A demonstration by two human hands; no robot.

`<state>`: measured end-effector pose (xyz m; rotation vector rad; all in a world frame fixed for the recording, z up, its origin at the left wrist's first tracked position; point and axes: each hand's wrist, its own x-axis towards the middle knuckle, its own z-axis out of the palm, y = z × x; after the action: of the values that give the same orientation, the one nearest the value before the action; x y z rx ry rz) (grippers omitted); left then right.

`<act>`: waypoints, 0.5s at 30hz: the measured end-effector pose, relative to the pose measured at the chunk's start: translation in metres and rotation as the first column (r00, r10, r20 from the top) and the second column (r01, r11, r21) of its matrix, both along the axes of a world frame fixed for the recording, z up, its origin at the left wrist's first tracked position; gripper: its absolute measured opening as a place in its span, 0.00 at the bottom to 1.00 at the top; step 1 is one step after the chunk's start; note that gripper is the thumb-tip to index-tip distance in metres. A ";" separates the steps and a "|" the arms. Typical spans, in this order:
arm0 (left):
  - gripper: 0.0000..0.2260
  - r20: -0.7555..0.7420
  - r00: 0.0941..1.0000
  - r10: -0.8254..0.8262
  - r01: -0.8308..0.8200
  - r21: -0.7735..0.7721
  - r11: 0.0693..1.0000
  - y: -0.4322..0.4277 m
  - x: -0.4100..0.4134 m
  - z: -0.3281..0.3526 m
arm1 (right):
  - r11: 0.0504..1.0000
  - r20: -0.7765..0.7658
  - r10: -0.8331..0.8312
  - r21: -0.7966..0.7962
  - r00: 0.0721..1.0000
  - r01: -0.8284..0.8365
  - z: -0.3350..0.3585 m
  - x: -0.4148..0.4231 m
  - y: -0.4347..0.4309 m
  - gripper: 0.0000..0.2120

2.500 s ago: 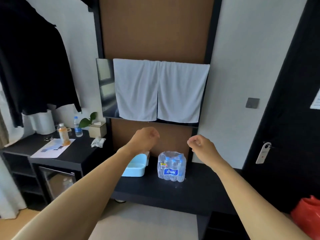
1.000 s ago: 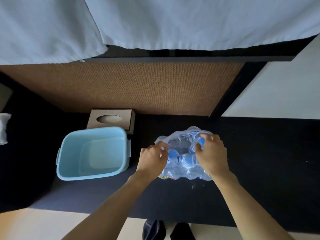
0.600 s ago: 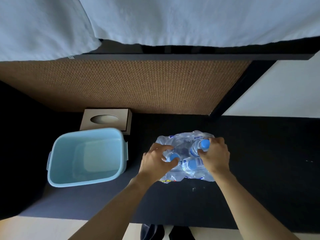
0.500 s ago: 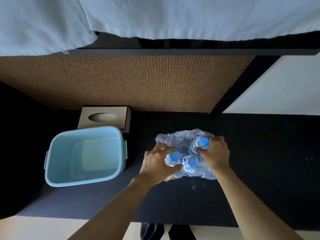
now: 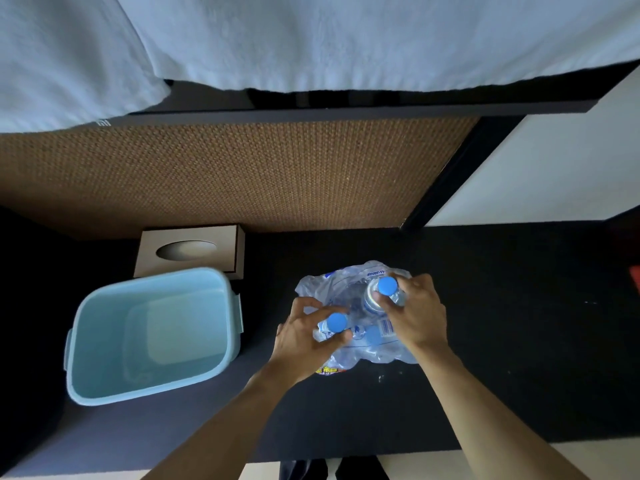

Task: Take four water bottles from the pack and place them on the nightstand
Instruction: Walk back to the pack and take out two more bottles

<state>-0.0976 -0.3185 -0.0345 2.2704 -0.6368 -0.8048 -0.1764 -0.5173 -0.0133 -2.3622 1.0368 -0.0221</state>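
A shrink-wrapped pack of water bottles (image 5: 372, 344) sits on the black counter (image 5: 502, 341), its plastic torn open on top. My left hand (image 5: 301, 337) grips one bottle with a blue cap (image 5: 336, 322) at the pack's left side. My right hand (image 5: 415, 317) grips another bottle with a blue cap (image 5: 386, 285), raised out of the wrap at the back right. A third blue cap (image 5: 374, 336) shows inside the wrap between my hands. No nightstand is in view.
A light blue plastic bin (image 5: 152, 334) stands left of the pack, with a brown tissue box (image 5: 190, 249) behind it. A woven brown wall panel (image 5: 242, 174) rises behind the counter, and white towels (image 5: 311, 39) hang above.
I walked up to the counter and put both hands on the pack. Over the last second the wrap opened, and each hand closed on a bottle and lifted it clear of the plastic.
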 end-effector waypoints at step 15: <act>0.17 -0.088 0.960 -0.267 0.130 -0.702 0.700 -0.076 0.013 0.219 | 0.905 0.792 -0.425 0.367 0.438 0.215 0.185 -0.029 0.002 0.08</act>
<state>-0.0848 -0.3946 0.1846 1.4340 -0.9263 -0.7053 -0.2052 -0.5149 0.1719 -1.5203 0.8553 -1.0903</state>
